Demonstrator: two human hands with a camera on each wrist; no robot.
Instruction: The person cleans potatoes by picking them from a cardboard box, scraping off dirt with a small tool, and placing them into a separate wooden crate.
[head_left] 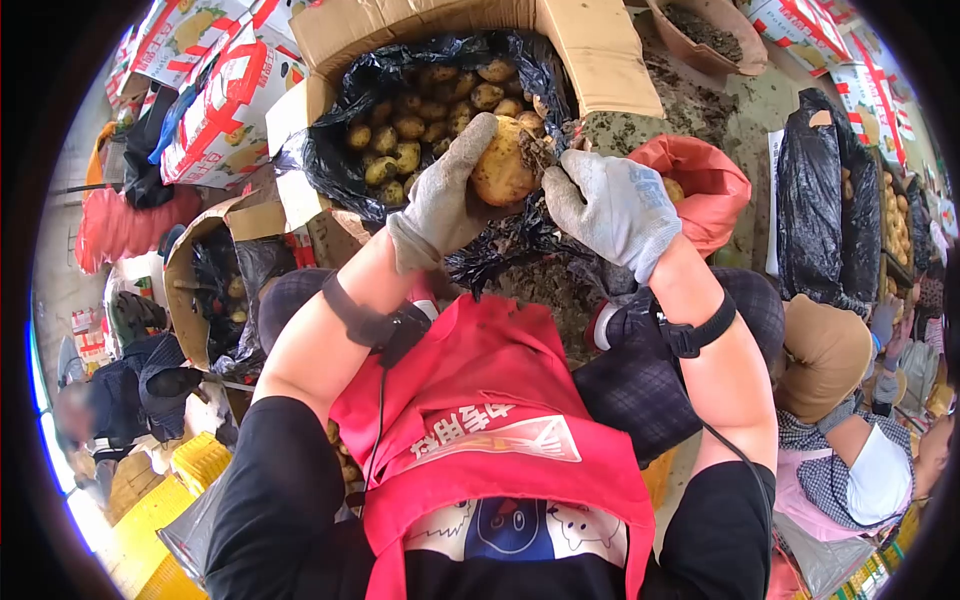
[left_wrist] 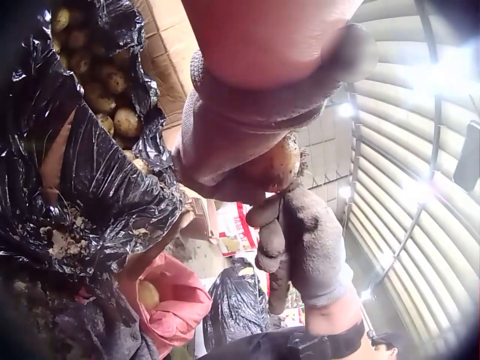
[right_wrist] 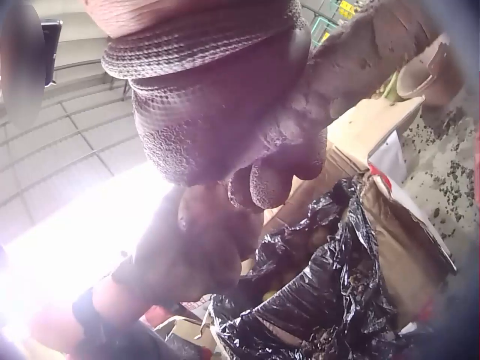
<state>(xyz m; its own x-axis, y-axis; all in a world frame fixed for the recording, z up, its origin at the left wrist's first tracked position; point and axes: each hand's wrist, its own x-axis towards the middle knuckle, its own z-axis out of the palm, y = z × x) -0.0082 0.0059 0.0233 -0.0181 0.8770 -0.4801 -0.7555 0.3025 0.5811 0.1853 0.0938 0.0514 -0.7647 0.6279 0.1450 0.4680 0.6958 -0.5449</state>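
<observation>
Holding potato (head_left: 503, 170) w/ L grip (head_left: 440, 208), R grip (head_left: 618, 208) adj. (hold unclear), red apron (head_left: 480, 365) w/ "专用" print.

the left glove (head_left: 447, 200) and right glove (head_left: 622, 212) were coloured pale grey, the large potato (head_left: 502, 168) yellow-brown, the bag liner (head_left: 330, 152) black, the carton (head_left: 600, 60) tan; red was shown by the apron (head_left: 470, 365), and dark checks by the trousers (head_left: 640, 395).

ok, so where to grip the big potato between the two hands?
Probably the left flank of the potato, coming from the person's left, as the left hand does. It looks rounded there; the opposite side, facing the right hand, carries a dark, crumbly clump.
</observation>
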